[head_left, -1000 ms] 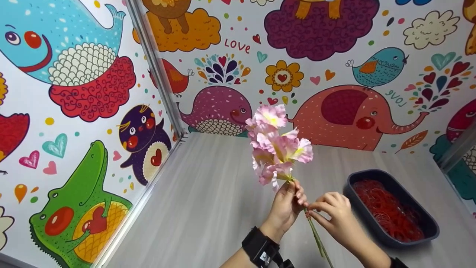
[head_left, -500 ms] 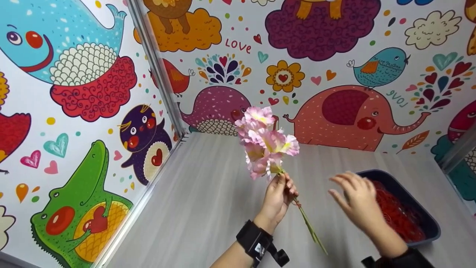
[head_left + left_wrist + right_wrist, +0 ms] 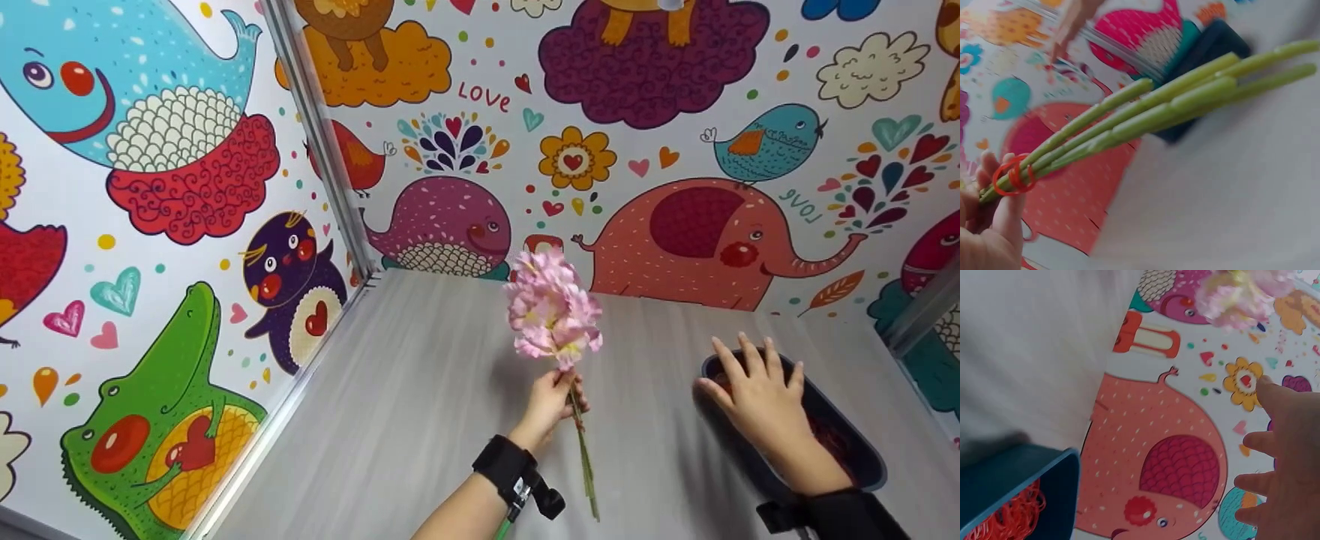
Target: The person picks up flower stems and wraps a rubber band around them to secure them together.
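Note:
My left hand [image 3: 546,403] grips a bunch of pink artificial flowers [image 3: 553,311] just below the blossoms, their heads pointing up and away. Several green stems [image 3: 1129,126] stick out below the hand. In the left wrist view a red rubber band [image 3: 1014,175] circles these stems close to the fingers. Over at the right, my right hand [image 3: 765,405] is held above a dark blue plastic tub [image 3: 870,472], fingers spread and holding nothing. Red rubber bands [image 3: 1019,512] lie in the tub; the hand and forearm hide many of them in the head view.
A grey wood-grain table [image 3: 420,420] lies under both hands. Panels printed with cartoon animals [image 3: 690,240] stand at the back and along the left, meeting at a metal corner strip [image 3: 319,135]. A black strap [image 3: 502,465] sits on the left wrist.
My right hand has let go of the stem area, moved right over the tub and spread its fingers. The left hand has lowered the flowers slightly and turned them, the stems now hanging more upright.

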### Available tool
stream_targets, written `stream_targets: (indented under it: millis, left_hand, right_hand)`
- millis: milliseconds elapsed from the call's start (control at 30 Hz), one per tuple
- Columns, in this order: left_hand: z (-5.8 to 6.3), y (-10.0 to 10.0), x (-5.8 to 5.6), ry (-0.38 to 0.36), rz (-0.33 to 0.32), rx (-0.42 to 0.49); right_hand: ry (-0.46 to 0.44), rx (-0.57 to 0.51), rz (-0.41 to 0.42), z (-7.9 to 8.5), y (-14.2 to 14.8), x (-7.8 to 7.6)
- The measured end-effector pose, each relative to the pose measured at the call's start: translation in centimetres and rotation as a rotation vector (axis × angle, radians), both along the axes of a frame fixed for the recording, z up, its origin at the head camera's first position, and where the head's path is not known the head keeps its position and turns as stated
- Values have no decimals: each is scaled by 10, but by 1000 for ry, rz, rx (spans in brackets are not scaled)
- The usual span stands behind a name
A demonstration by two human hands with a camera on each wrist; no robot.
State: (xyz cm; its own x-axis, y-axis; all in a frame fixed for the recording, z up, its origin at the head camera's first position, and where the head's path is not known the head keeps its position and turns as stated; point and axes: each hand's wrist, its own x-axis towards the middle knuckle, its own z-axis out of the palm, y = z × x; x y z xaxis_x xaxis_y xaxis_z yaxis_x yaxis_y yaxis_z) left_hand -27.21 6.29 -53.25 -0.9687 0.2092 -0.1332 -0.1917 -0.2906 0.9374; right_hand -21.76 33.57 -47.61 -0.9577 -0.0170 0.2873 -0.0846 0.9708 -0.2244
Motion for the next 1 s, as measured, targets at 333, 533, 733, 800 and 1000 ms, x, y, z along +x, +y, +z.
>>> stream_targets:
  millis: [333,533,733,800,1000]
  left_hand:
    - [-43,21,-14,6,-51,-343]
    - [-52,37,-18,-31,-52,-407]
    - [-59,48,-15,-86,-46,-423]
    - [-61,49,-14,-104,-39,-419]
    - [-70,47,-14,-126,-23,-440]
  right_hand:
    - [-210,-4,-9,-5,24,-9]
    - [-351,-23,32,13,40,-19]
    - [-371,-27,24,27,48,-22]
    - [-364,-20,21,28,49,-21]
    - [-344,-3,39,26,49,-21]
